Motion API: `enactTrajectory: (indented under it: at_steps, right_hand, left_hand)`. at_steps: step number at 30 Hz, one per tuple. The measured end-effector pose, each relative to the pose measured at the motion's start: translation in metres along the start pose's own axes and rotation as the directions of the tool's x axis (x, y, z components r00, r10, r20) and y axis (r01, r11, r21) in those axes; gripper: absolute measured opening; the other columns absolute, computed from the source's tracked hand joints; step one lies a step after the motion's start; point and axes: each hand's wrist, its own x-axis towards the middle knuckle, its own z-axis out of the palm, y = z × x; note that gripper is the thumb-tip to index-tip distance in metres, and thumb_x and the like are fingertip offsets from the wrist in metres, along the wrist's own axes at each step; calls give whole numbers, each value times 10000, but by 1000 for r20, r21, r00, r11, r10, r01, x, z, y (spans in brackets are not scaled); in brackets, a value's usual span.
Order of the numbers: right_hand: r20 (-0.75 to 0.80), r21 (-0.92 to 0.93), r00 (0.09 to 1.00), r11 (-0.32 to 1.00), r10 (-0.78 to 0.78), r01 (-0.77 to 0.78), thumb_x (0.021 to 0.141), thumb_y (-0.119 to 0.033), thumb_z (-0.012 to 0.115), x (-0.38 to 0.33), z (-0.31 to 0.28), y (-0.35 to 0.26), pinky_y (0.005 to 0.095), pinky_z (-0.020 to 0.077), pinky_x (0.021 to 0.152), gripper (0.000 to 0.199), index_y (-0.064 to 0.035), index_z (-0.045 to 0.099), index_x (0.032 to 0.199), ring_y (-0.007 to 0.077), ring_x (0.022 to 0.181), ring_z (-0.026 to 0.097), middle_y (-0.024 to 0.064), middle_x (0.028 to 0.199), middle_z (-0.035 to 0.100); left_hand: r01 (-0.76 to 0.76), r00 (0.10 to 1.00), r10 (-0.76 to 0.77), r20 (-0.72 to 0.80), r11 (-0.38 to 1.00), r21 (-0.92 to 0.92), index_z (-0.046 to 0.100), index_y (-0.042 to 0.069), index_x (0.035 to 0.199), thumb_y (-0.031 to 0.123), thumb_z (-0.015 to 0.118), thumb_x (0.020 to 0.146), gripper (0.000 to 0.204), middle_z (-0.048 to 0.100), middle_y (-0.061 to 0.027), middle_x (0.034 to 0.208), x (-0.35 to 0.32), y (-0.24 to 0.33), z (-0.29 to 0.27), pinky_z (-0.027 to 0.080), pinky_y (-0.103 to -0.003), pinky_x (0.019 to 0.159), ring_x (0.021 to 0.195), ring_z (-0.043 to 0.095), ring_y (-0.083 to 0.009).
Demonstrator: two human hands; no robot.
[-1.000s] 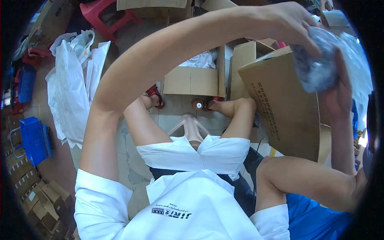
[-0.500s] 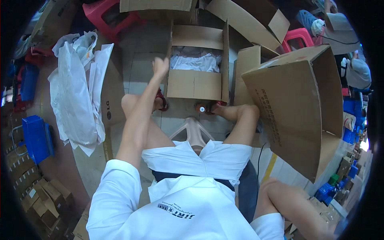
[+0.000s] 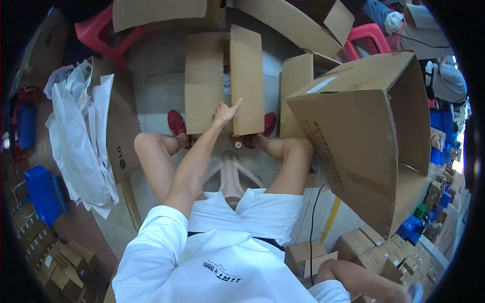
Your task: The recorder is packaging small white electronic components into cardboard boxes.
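Between my feet stands a cardboard box (image 3: 204, 83), its left and right long flaps folded inward over the top. A narrow gap is left between them, through which a bit of the pale wrapping (image 3: 227, 84) inside shows. My left hand (image 3: 227, 112) is at the near end of this gap, thumb stretched away from the fingers, against the right flap (image 3: 247, 81). Far down at the lower right, my right hand (image 3: 407, 293) is beside a blue-grey rounded thing (image 3: 416, 292). Its fingers cannot be made out there.
A large open carton (image 3: 348, 136) leans at the right. White wrapping sheets (image 3: 81, 146) hang over a carton at the left. Pink stools (image 3: 366, 40) and more cartons (image 3: 161, 12) stand farther off. A black cable (image 3: 314, 222) runs down on the right. Small cartons (image 3: 356, 245) lie behind it.
The box's left and right flaps have swung inward over the wrapping. My left hand has moved from the box's left side to its near middle. The whole view has shifted somewhat.
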Motion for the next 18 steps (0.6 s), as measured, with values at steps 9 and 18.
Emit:
enactTrajectory:
  at_steps: [9,18]
  right_hand:
    - [592,-401,610,849,527,-344,881,-530,577,-19,81,109,301,460,800,543,-19,642,1053,202,858,578,109,991,646]
    - [772,-309,416,856,480,-414,735,-352,739,-58,137,140,314,490,691,476,91,645,882,203,703,570,135,786,624]
  left_hand:
    - [-406,906,411,98,780,476,579,-29,1108,358,542,871,455,507,-250,1088,-39,88,-10,442,-497,788,975,498,-385]
    - [-811,484,761,432,576,-104,645,-51,802,518,607,818,571,637,-139,729,-271,442,-56,539,-326,538,635,646,-236]
